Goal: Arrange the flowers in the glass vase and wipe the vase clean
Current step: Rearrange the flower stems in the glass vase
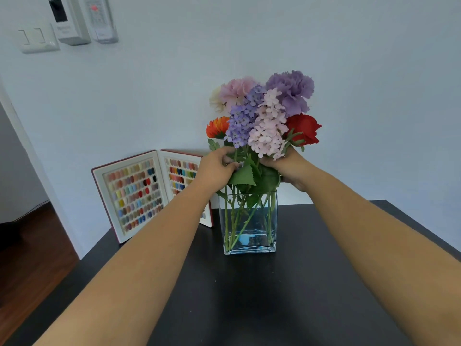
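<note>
A rectangular glass vase (249,236) stands upright on the black table (249,295), with green stems inside and blue bits at its bottom. The bunch of flowers (264,113) rises from it: purple, pink, white, orange and a red rose. My left hand (217,166) grips the stems just above the rim from the left. My right hand (289,166) holds the stems and leaves from the right, under the pink blooms. Leaves hide part of my fingers.
An open display book of coloured nail samples (149,193) leans against the white wall, left of the vase. Wall switches and panels (67,21) sit at the upper left. Wooden floor (30,258) lies beyond the table's left edge.
</note>
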A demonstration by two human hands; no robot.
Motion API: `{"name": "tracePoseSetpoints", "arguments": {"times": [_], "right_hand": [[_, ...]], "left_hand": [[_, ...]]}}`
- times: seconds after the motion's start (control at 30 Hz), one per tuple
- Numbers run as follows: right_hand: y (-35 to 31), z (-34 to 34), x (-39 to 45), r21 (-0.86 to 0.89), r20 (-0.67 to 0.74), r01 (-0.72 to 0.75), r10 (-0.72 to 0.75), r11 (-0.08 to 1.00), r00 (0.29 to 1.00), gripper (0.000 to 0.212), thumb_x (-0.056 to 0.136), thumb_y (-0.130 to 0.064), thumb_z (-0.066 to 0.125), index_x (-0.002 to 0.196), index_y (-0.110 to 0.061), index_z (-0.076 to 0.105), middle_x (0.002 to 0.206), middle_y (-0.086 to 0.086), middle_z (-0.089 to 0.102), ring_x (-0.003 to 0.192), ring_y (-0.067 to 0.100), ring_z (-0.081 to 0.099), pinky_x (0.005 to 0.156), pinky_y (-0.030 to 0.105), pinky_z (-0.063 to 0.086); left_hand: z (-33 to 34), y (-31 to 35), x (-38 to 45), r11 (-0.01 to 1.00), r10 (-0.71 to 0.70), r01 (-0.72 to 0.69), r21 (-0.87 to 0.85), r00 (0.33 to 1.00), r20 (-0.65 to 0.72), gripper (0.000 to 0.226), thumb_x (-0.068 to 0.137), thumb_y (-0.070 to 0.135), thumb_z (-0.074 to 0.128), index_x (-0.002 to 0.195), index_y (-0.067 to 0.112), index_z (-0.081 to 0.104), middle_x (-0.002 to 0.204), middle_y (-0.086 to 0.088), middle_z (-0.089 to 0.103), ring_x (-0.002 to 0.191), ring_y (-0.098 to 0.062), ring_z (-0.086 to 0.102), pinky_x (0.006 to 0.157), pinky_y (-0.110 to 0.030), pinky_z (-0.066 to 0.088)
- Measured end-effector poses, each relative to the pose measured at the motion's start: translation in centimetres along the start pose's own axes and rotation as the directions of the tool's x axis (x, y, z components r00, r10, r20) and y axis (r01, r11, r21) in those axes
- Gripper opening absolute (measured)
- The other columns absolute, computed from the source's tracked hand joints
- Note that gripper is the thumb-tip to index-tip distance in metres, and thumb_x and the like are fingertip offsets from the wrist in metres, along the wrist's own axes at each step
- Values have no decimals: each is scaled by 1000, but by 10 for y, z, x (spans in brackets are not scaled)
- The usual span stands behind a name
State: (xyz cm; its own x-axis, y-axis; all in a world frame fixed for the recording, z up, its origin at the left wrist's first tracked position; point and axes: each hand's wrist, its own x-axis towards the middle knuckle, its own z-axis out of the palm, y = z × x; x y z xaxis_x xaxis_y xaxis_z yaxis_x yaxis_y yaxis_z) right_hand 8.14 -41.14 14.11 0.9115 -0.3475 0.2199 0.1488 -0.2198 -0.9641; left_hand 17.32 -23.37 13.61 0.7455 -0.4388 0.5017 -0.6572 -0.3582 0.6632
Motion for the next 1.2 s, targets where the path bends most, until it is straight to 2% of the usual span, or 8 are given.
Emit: {"name": "tracePoseSetpoints", "arguments": {"times": [0.13,0.23,0.33,0.43,0.53,0.83,1.07,1.2], "right_hand": [[8,-7,-11,-34,-56,-52,50,998,997,63,72,-42,80,126,-28,50,117,-7,64,106,17,60,76,36,47],[19,-16,-22,47,-100,-132,136,990,986,81,65,-51,81,130,-26,39,120,-1,59,104,20,56,77,34,46],[30,-22,-40,156,-108,-101,119,983,987,84,64,-55,78,132,-30,36,120,-1,57,105,21,55,83,36,47],[40,-22,-51,255,-203,-11,64,967,977,56,82,-43,67,132,-29,46,118,-2,60,101,20,56,81,34,46],[38,-18,-52,253,-299,53,26,966,954,27,92,-22,58,119,-24,59,106,0,65,89,19,56,76,30,45],[25,-7,-37,122,-335,38,5,992,942,13,92,-19,61,102,-18,69,87,2,65,65,11,46,57,21,37],[22,-4,-36,74,-335,22,4,997,942,19,94,-17,55,81,-15,69,80,3,63,58,7,45,53,16,37],[28,-7,-39,102,-386,34,8,994,923,16,93,-20,56,100,-14,69,80,0,61,63,13,45,56,20,39]], "left_hand": [[-10,-2,-15,999,9,-10,-36,1000,-14,42,94,27,61,135,23,56,95,15,64,92,-7,62,89,-31,53],[-14,-6,-30,998,37,-40,-40,996,-81,42,97,35,53,138,27,53,119,9,61,111,-10,55,95,-29,43],[-18,-9,-44,994,72,-83,-77,989,-132,40,97,37,52,137,30,53,119,17,58,116,-5,52,95,-24,37],[-17,-9,-48,992,94,-104,-66,986,-134,40,97,37,53,136,28,55,117,20,58,113,0,50,92,-22,35],[-14,-4,-39,997,63,-67,-33,991,-121,40,97,35,54,136,25,57,125,10,64,111,-2,51,93,-23,36],[-2,2,-10,980,-135,131,-152,991,-15,37,96,31,59,129,16,63,109,4,67,103,-19,66,95,-33,51],[-2,1,-6,996,-89,89,-13,995,-44,24,93,27,64,114,19,73,101,-1,75,90,-16,67,86,-31,53],[-9,-2,-11,993,-92,100,55,987,-135,27,96,34,57,115,24,73,109,0,74,94,-18,65,86,-31,51]]}}
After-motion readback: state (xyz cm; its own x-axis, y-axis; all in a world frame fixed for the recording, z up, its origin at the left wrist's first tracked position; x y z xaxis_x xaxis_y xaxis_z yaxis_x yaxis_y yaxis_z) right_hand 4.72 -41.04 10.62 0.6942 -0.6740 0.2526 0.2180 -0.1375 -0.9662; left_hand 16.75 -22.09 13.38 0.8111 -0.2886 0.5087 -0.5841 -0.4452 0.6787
